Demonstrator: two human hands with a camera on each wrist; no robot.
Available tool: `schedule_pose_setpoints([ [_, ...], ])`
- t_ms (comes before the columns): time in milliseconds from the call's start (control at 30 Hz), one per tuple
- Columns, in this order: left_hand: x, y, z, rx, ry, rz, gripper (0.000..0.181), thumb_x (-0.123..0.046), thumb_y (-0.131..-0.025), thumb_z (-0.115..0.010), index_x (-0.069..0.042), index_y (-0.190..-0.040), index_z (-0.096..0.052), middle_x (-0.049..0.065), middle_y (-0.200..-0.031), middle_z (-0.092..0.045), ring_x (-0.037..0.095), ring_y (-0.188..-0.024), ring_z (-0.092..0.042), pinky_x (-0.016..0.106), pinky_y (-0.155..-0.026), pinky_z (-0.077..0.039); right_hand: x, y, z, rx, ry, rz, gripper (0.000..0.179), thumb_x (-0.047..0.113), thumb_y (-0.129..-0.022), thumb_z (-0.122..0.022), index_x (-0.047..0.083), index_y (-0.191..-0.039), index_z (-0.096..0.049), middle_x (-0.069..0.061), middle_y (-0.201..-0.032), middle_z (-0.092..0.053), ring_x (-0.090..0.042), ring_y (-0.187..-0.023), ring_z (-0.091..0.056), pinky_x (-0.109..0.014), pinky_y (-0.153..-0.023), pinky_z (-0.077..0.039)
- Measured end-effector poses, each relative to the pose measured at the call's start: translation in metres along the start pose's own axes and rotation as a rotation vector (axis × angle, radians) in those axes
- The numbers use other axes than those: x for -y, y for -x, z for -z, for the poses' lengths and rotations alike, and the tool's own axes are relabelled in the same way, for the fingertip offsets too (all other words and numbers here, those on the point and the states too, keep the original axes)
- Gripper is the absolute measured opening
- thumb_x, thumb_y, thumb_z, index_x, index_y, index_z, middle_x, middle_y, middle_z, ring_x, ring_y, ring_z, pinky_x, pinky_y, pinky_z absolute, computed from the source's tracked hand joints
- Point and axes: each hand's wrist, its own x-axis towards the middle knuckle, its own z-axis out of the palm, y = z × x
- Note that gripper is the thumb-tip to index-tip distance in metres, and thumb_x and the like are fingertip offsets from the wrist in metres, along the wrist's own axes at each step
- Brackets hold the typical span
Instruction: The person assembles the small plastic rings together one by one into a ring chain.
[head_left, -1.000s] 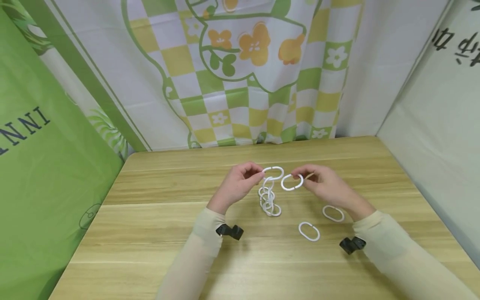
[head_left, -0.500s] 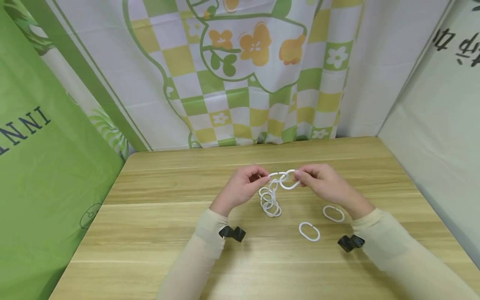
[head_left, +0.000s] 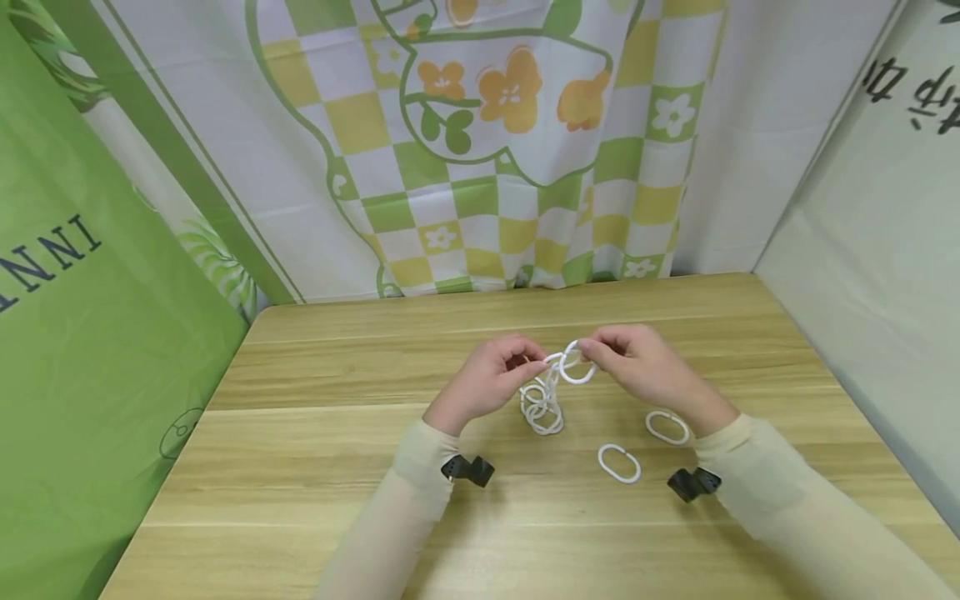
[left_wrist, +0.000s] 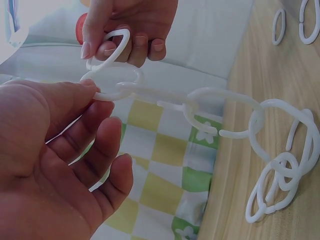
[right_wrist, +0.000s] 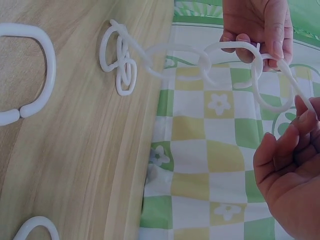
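My left hand [head_left: 498,375] pinches the top link of a white plastic chain [left_wrist: 225,95] between thumb and forefinger. The chain hangs from it, and its lower links gather in a small heap [head_left: 542,412] on the table. In my right hand [head_left: 637,362] I pinch a single white oval link [head_left: 576,381] between thumb and fingers. This link overlaps the chain's top link in the head view. The fingertips of both hands are close together, seen in the left wrist view with the right hand [left_wrist: 130,25] beyond the left hand [left_wrist: 60,150].
Two loose white links lie on the wooden table [head_left: 300,467]: a nearer link [head_left: 602,460] and a farther link [head_left: 649,427] close by my right forearm. A patterned curtain [head_left: 495,225] hangs behind the table's back edge. Each wrist wears a small black camera [head_left: 468,471].
The right hand has moved slightly left with its link, from apart to overlapping the chain's top link. My left hand has shifted a little right, and the chain moved with it.
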Motion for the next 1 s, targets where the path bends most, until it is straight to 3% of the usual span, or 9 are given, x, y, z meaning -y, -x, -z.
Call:
schedule_pose_setpoints([
  [267, -0.0021, 0.0011, -0.0001, 0.042, 0.017, 0.0, 0.012, -0.014, -0.097, -0.063, -0.005, -0.101, -0.069, 0.005, -0.092, -0.066, 0.014, -0.076, -0.057, 0.026, -0.066, -0.048, -0.0014, -0.0016, -0.0011, -0.015, 0.027, -0.004, 0.023, 0.024, -0.099, -0.061, 0.011, -0.084, -0.072, -0.001, -0.065, -0.052, -0.013, -0.057, -0.043, -0.027, -0.05, -0.037],
  [667, -0.0004, 0.0049, -0.0012, 0.068, 0.055, -0.04, 0.009, -0.012, -0.096, -0.064, -0.006, -0.099, -0.07, -0.004, -0.089, -0.063, 0.011, -0.077, -0.056, 0.026, -0.067, -0.048, 0.0016, -0.0006, -0.0029, -0.025, 0.076, 0.064, 0.017, 0.022, -0.097, -0.065, 0.011, -0.088, -0.074, 0.002, -0.064, -0.053, -0.01, -0.053, -0.043, -0.026, -0.046, -0.037],
  [800, -0.0018, 0.0044, -0.003, 0.085, 0.062, -0.053, 0.011, -0.013, -0.096, -0.065, -0.005, -0.1, -0.07, -0.003, -0.089, -0.064, 0.01, -0.076, -0.057, 0.027, -0.067, -0.049, 0.0035, 0.0013, -0.0001, -0.083, 0.059, 0.083, 0.016, 0.018, -0.097, -0.064, 0.01, -0.087, -0.074, 0.003, -0.063, -0.052, -0.01, -0.053, -0.043, -0.026, -0.046, -0.038],
  [1000, -0.0055, 0.0024, -0.0029, 0.025, 0.096, 0.063, 0.021, -0.026, -0.094, -0.068, -0.01, -0.107, -0.072, -0.005, -0.092, -0.068, 0.011, -0.08, -0.062, 0.029, -0.071, -0.052, 0.007, 0.0032, 0.0051, -0.145, -0.024, 0.099, 0.015, 0.015, -0.098, -0.062, 0.007, -0.09, -0.073, -0.004, -0.066, -0.056, -0.011, -0.054, -0.045, -0.026, -0.046, -0.039],
])
